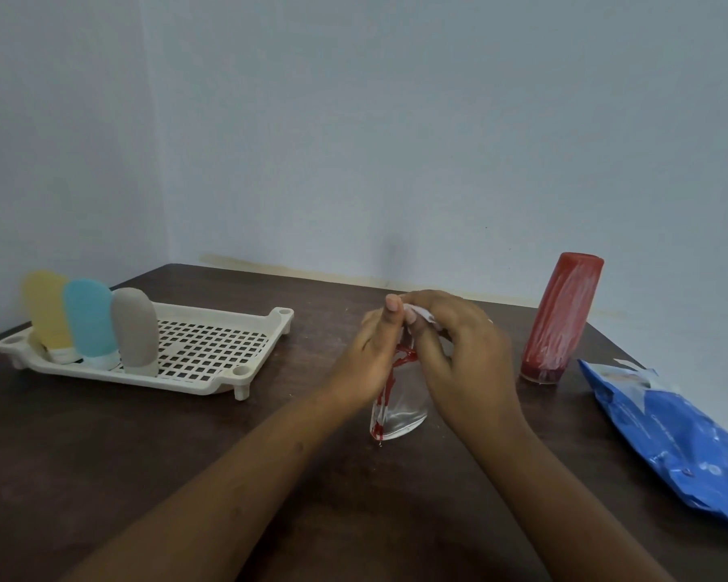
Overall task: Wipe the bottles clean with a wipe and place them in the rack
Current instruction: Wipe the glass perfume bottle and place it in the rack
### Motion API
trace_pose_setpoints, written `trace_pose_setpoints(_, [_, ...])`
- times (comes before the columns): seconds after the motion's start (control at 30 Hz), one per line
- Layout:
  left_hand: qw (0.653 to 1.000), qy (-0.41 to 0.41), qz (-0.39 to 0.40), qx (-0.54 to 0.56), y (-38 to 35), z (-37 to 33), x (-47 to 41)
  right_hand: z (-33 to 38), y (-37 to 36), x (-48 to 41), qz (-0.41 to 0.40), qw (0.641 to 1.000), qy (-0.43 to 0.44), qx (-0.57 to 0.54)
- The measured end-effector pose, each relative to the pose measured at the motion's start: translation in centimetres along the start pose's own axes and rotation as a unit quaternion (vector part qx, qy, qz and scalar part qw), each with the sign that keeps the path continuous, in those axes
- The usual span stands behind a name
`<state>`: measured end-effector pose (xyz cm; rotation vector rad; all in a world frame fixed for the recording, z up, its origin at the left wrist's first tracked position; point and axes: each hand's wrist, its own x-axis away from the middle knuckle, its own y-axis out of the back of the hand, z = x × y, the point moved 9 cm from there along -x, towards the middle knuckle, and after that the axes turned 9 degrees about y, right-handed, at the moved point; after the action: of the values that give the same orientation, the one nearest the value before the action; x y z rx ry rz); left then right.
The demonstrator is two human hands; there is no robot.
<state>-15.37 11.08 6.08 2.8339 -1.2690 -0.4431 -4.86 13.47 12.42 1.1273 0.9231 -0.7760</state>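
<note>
Two hands meet at the top of a clear bottle (400,409). The right hand (467,354) has its fingers curled and pinches a small white wipe (417,313) against the top of the bottle. The left hand (370,363) curls around the upper part of the bottle from the other side, with one fingertip poking up. The bottle is near the middle of the dark table (144,455). I cannot tell if its bottom touches the table or is just above it. Red streaks run down its side, so it is not clean yet.

On the left is a white rack (211,384). Three bottles stand in it side by side: a yellow bottle (45,308), a blue bottle (89,321) and a grey bottle (134,329). They look clean, so I think those three are done.

On the right, a tall bottle smeared with red (562,317) stands on the table, untouched. Beside it lies a blue pack of wipes (669,434).

So two bottles are left. The clear one needs more wiping, and then the red one. Both must go in the rack, which has room on its right side.
</note>
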Motion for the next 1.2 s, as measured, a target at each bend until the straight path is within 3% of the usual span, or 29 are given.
trace_pose_setpoints(0.27, [0.999,0.014,-0.012,-0.043,0.1,1.0,-0.4,-2.8,0.6,1.4,-0.067,0.976,-0.16,-0.132])
trace_pose_setpoints(0.43, [0.998,-0.021,-0.011,-0.055,0.1,0.1,-0.2,-4.8,-0.2,2.2,-0.04,0.958,-0.222,-0.175])
trace_pose_setpoints(0.6, [0.998,-0.037,-0.006,-0.055,0.0,-0.5,-0.1,-5.6,-1.8,2.8,0.011,0.914,-0.28,-0.292])
trace_pose_setpoints(0.8, [0.999,-0.034,0.021,-0.027,-0.2,-0.1,-0.1,-4.7,-2.1,2.4,-0.02,0.907,-0.248,-0.338])
trace_pose_setpoints(0.97, [0.998,-0.042,0.01,-0.052,0.2,-0.3,-0.2,-4.2,-2.3,2.6,0.051,0.971,-0.157,-0.174])
trace_pose_setpoints(1.2, [0.999,0.03,0.01,-0.024,1.1,0.0,0.1,-3.5,-1.9,2.6,0.026,0.995,-0.069,-0.071])
